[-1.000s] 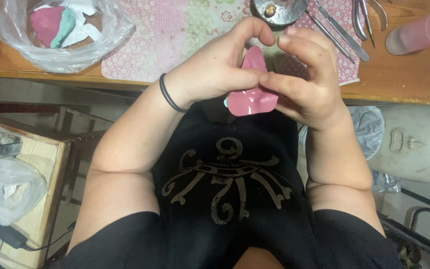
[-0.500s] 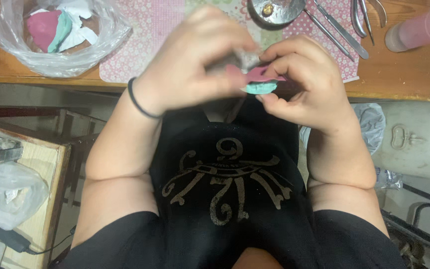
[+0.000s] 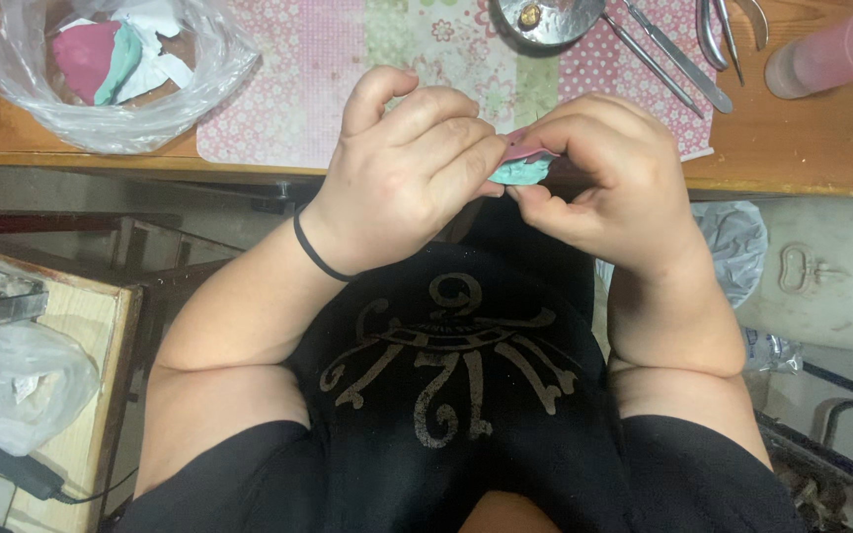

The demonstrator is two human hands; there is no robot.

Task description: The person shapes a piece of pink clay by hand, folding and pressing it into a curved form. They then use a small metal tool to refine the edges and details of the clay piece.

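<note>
Down close to the camera, a black shirt (image 3: 456, 395) with a gold pattern fills the bottom of the view. Just past it, the left hand (image 3: 407, 178) and the right hand (image 3: 609, 178) meet in the air at the near edge of the tabletop (image 3: 792, 148). Both hands have a closed grip on a small soft lump (image 3: 523, 163) that is pink on top and teal below. It sits pinched between the fingertips of the two hands, and most of it is hidden by the fingers. A black band (image 3: 318, 252) goes around the left wrist. Farther off, a pink and green flowery mat (image 3: 348, 69) lies on the wooden tabletop. On the far left, a clear plastic bag (image 3: 111, 79) holds more pink, teal and white bits. At the far edge sit a small metal bowl (image 3: 545, 18), some thin metal tools (image 3: 663, 59) and a pink bottle (image 3: 836, 49) lying on its side.
</note>
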